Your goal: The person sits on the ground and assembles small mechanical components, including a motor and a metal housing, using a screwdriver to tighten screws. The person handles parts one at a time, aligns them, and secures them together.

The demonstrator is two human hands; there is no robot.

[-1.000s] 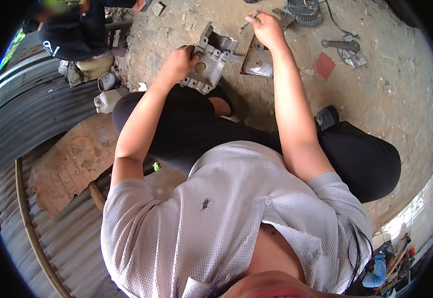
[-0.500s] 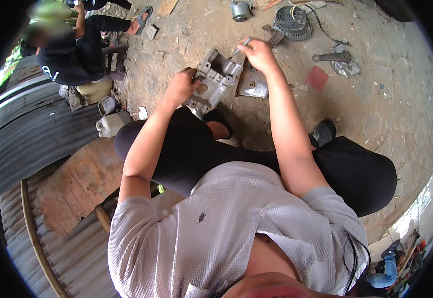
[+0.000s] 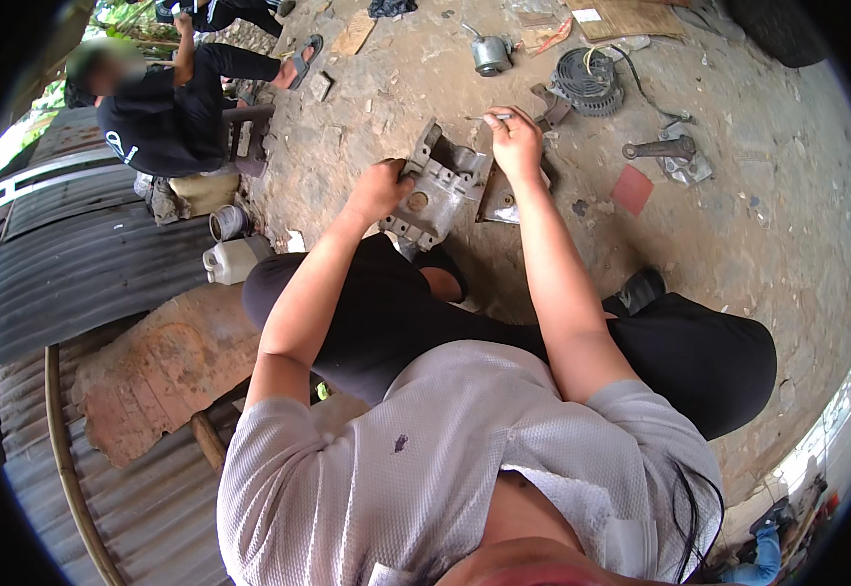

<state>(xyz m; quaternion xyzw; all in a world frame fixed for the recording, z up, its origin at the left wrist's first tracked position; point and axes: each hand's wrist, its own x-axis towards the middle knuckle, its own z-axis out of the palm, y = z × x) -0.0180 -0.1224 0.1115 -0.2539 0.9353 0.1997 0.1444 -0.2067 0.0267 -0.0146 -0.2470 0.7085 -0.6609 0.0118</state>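
My left hand (image 3: 378,188) grips the left edge of a grey cast metal housing (image 3: 442,188) that rests on the dirt ground before my knees. Just right of the housing, my right hand (image 3: 515,143) is closed on a thin metal tool (image 3: 489,118) whose tip points left over the housing's top. A second flat metal part (image 3: 500,200) leans against the housing under my right wrist. My black trousers fill the space below the housing.
Another person in black (image 3: 166,112) sits at the upper left. A round alternator part (image 3: 586,83), a small motor (image 3: 492,54), a metal bracket (image 3: 674,156) and a red card (image 3: 632,188) lie on the ground beyond. Corrugated sheets (image 3: 64,283), a rusty plate (image 3: 157,376) and a white jug (image 3: 235,259) lie left.
The view has tilted so the housing sits lower in frame. My right hand came off the flat part and now holds the thin tool over the housing. My left hand keeps its grip.
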